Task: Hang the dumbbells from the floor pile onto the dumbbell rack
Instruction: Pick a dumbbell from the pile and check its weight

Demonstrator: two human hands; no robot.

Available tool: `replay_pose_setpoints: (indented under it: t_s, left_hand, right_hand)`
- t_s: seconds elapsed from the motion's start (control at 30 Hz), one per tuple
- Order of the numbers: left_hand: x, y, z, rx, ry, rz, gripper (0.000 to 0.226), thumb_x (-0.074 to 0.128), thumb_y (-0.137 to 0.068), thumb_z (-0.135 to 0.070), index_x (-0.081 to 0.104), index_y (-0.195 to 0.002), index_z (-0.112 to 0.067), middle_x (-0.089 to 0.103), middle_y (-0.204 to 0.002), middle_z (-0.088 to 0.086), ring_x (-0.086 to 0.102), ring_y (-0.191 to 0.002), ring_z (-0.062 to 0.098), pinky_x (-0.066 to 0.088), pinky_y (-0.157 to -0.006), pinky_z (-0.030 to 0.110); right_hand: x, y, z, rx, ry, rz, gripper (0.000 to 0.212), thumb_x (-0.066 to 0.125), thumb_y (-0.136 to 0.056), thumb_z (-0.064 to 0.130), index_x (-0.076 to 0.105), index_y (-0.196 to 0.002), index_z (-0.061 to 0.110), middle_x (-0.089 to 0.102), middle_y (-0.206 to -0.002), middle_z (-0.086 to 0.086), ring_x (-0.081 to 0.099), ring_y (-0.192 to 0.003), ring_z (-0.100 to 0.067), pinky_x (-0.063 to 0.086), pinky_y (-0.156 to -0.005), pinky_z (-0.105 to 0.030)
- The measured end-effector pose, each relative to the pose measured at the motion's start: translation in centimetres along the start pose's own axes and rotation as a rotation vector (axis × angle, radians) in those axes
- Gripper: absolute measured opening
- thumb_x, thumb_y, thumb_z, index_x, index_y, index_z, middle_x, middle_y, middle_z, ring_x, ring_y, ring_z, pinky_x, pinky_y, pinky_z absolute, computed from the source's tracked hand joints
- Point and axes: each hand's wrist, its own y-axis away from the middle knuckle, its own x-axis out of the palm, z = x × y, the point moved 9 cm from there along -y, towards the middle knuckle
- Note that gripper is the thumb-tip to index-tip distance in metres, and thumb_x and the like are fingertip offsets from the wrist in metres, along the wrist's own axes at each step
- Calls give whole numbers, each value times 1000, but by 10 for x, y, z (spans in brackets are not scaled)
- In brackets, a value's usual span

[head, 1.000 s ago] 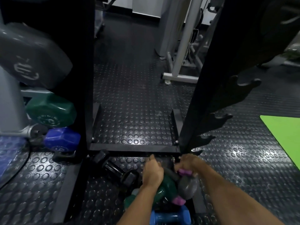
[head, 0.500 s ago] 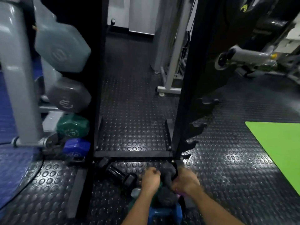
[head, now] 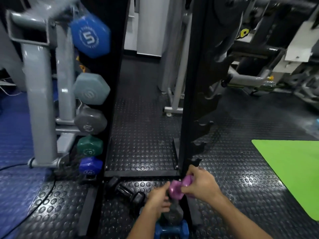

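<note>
Low over the floor pile, the right hand [head: 201,184] grips a small pink hexagonal dumbbell [head: 180,187] by its handle, lifted clear beside the black steel rack's [head: 193,83] empty lowest hook [head: 196,162]. The left hand [head: 158,199] curls around a grey dumbbell [head: 173,213], apparently steadying the stack above a blue one [head: 170,230].

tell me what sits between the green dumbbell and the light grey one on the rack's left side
In the head view, one dark grey dumbbell sits between the green dumbbell and the light grey dumbbell.
</note>
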Motion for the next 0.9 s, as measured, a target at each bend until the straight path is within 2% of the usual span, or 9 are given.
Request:
replay_pose_setpoints:
  t_s: [0.17,0.3,0.37,0.43,0.5,0.6,0.7,0.8,0.9]
  left_hand:
    - [-2,19,-36,156,156,-76,26,68,-97,-20,66,-112,1,77,-97,18,76,-90,36,62,-84,45]
    - [4,39,-68,251,102,-113,18,77,-86,-6,70,-100,4,78,-87,18,78,-71,30,62,-61,33]
    - [2,46,-80,303,97,-161,13,78,-85,-1,72,-95,5,77,-82,18,77,-70,31,63,-59,35]
    - [0,56,-95,365,88,-185,13,78,-85,0,73,-96,5,77,-83,18,77,-75,32,65,-67,42]
    - [1,67,-111,420,71,-194,12,77,-86,1,74,-97,5,77,-84,19,77,-78,33,65,-69,45]
    - [10,90,-142,495,42,-163,9,76,-86,3,75,-95,3,77,-81,20,76,-75,38,64,-64,45]
    - [23,112,-183,596,-21,-118,13,79,-84,-2,78,-97,-2,79,-83,14,77,-80,35,63,-76,53]
    - [40,144,-229,739,-85,-44,18,80,-86,-11,78,-104,-7,80,-91,8,77,-87,25,63,-78,41]
    - [47,175,-275,851,-76,-42,12,67,-98,-20,75,-106,-16,77,-95,0,71,-86,14,59,-79,32]
  right_hand:
    - [-29,20,5,-49,-134,-18,48,81,-50,52,59,-87,31,70,-74,2,67,-68,-9,56,-60,-30]
    - [-52,31,9,-111,-245,36,51,92,-54,41,62,-95,34,72,-77,3,66,-65,-8,57,-62,-32]
    - [-59,35,6,-124,-329,103,55,96,-56,38,67,-102,36,75,-88,4,71,-76,-7,61,-72,-30]
    - [-62,39,6,-156,-370,169,57,95,-61,32,71,-112,38,76,-104,9,73,-95,-6,60,-90,-32]
    - [-67,47,13,-209,-363,188,59,91,-64,27,71,-117,43,74,-111,15,70,-102,-1,57,-94,-26]
    - [-79,57,26,-295,-371,90,53,89,-61,33,72,-109,47,73,-105,16,69,-99,-3,55,-88,-25]
    - [-106,69,30,-337,-463,-62,55,90,-57,41,72,-109,47,70,-103,9,69,-95,-10,56,-84,-39]
    - [-144,87,36,-373,-555,-233,55,89,-53,40,72,-106,46,70,-101,7,68,-90,-12,56,-79,-39]
    - [-180,103,38,-379,-680,-361,57,89,-53,35,74,-108,38,71,-98,-1,70,-89,-20,57,-81,-50]
